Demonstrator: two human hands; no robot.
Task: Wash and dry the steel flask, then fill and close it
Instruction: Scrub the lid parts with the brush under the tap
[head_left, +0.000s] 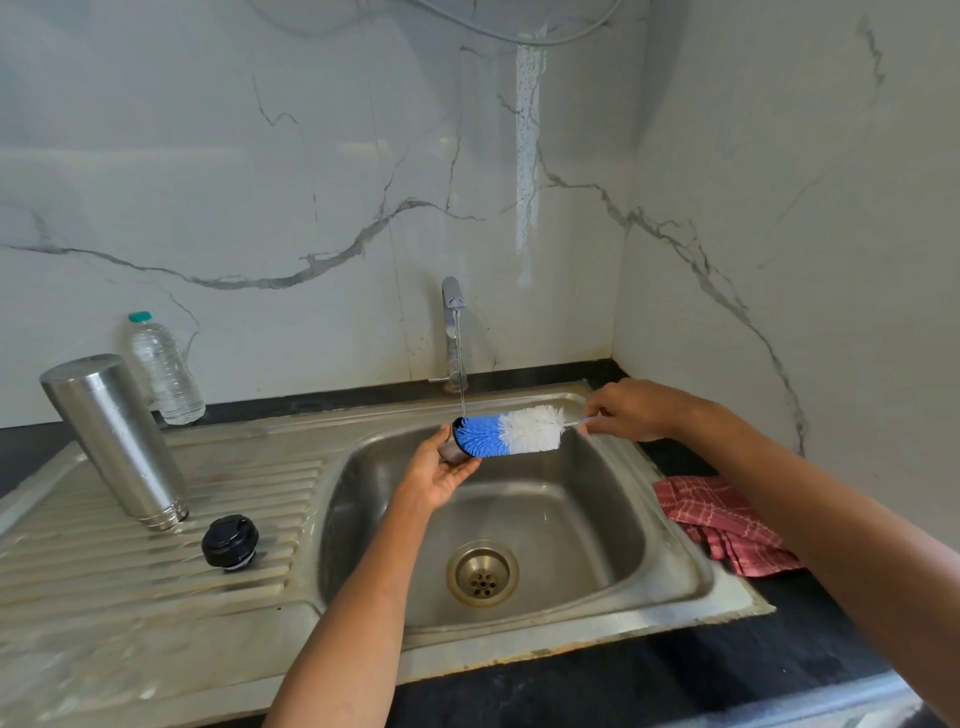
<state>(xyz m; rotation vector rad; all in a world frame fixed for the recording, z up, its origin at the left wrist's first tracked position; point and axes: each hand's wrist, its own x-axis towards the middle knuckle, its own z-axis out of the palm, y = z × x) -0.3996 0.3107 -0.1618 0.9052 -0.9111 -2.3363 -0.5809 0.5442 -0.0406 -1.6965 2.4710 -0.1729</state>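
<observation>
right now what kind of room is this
Most likely a home kitchen: a steel sink with a ribbed draining board, a tap running against a marble-look wall, and a dark counter with a red cloth on it.

No legible text, label, brand, number or sign on any object in view; none can be read.
</observation>
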